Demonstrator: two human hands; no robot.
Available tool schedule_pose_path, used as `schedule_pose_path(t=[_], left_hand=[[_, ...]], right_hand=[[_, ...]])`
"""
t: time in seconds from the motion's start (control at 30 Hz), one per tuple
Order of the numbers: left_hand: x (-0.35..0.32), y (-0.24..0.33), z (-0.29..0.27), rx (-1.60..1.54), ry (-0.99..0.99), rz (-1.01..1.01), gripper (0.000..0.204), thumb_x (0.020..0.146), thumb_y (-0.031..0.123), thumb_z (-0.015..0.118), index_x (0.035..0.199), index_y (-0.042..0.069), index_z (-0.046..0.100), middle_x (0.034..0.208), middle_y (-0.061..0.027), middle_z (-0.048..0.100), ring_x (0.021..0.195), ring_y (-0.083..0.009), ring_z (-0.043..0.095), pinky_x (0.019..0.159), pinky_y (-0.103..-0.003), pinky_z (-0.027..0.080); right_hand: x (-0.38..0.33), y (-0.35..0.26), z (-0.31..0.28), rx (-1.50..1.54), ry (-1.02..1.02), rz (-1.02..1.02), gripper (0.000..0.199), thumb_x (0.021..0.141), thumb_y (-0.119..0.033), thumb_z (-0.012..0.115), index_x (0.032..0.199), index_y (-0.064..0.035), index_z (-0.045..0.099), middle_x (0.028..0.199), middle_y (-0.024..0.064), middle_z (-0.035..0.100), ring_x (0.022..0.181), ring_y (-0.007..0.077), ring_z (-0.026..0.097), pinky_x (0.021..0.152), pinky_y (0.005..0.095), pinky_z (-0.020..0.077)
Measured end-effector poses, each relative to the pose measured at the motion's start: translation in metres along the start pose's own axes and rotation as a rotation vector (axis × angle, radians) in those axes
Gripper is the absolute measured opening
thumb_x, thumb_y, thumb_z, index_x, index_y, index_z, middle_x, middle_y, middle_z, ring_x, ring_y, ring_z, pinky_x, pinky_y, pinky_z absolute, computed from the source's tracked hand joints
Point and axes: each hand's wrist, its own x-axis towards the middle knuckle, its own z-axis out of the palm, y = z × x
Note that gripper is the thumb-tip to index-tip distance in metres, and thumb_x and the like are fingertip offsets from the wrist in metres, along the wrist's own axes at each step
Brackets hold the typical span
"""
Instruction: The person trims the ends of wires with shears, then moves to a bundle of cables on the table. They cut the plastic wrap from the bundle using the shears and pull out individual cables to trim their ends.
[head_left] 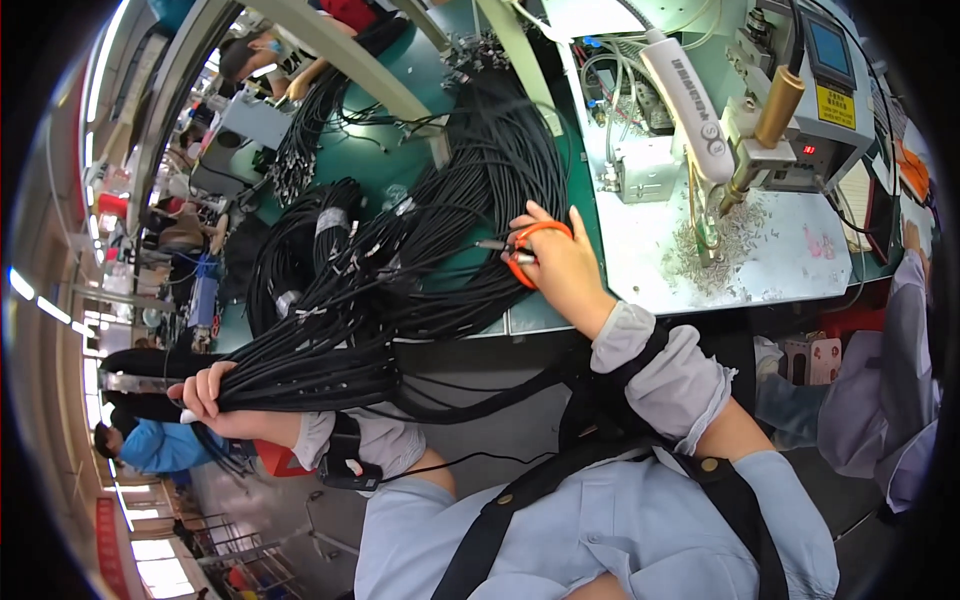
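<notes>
My left hand [207,392] is closed round the end of a thick bundle of black cables [300,375], which stretches off the front edge of the bench. In my right hand [563,265] is a pair of orange-handled scissors [522,262], its small metal tip pointing left over the cable pile. Black cables [480,180] lie heaped under and beyond that hand, several coils tied together. Small metal ends show among the strands near the middle. The left fingertips are partly hidden by the cables they grip.
A bench machine [780,120] with a small screen stands at the right on a metal plate [640,270] strewn with metal scraps [725,240]. Pale frame posts [330,50] cross the green bench [400,80]. Other people sit at the far left, and another person [880,370] sits at the right.
</notes>
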Motion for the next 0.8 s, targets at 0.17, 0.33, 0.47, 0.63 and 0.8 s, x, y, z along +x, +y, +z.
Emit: schedule_pose_path(t=[0.17,0.33,0.47,0.63,0.8], left_hand=[[-0.009,-0.003,0.01,0.16,0.085,0.167,0.013,0.084,0.007,0.043,0.094,0.004,0.052,0.058,0.0053,0.044,0.051,-0.006,0.042,0.056,-0.02,0.039],[-0.01,0.008,0.018,0.128,0.115,-0.232,0.026,0.085,0.007,0.043,0.11,0.003,0.042,0.058,0.0043,0.04,0.05,-0.0066,0.04,0.052,-0.02,0.038],[-0.04,-0.044,0.011,-0.166,-0.024,-0.794,0.051,0.086,0.006,0.041,0.132,0.005,0.021,0.058,0.0031,0.037,0.046,-0.0073,0.038,0.048,-0.02,0.037],[-0.049,-0.041,0.015,0.081,-0.124,-0.452,0.056,0.086,0.005,0.041,0.136,0.007,0.016,0.06,0.0018,0.038,0.045,-0.0065,0.038,0.047,-0.018,0.037],[-0.03,0.003,0.017,0.282,0.066,0.022,0.053,0.087,0.006,0.043,0.135,0.007,0.02,0.069,0.0009,0.039,0.052,-0.0062,0.037,0.049,-0.018,0.036]], right_hand=[[0.012,0.01,-0.002,-0.018,0.013,0.004,0.015,0.072,-0.019,0.065,0.083,-0.0084,0.061,0.094,0.0026,0.061,0.116,0.0199,0.044,0.1,0.0502,0.0198],[0.024,-0.01,-0.003,-0.088,-0.01,0.143,0.006,0.074,-0.012,0.061,0.077,-0.007,0.062,0.088,0.005,0.063,0.107,0.0211,0.051,0.1,0.0504,0.0202],[0.031,-0.006,0.006,0.036,0.138,-0.056,0.007,0.075,-0.007,0.056,0.075,-0.0046,0.062,0.082,0.0096,0.063,0.09,0.0245,0.058,0.098,0.0508,0.0216],[0.044,0.032,0.02,0.335,0.26,0.217,0.01,0.074,-0.004,0.052,0.077,-0.0028,0.062,0.078,0.0133,0.062,0.076,0.027,0.06,0.09,0.0463,0.0335],[0.049,0.016,0.022,0.226,0.153,0.225,0.011,0.073,-0.003,0.055,0.082,-0.0035,0.062,0.082,0.0122,0.062,0.083,0.0254,0.059,0.078,0.0389,0.0418]])
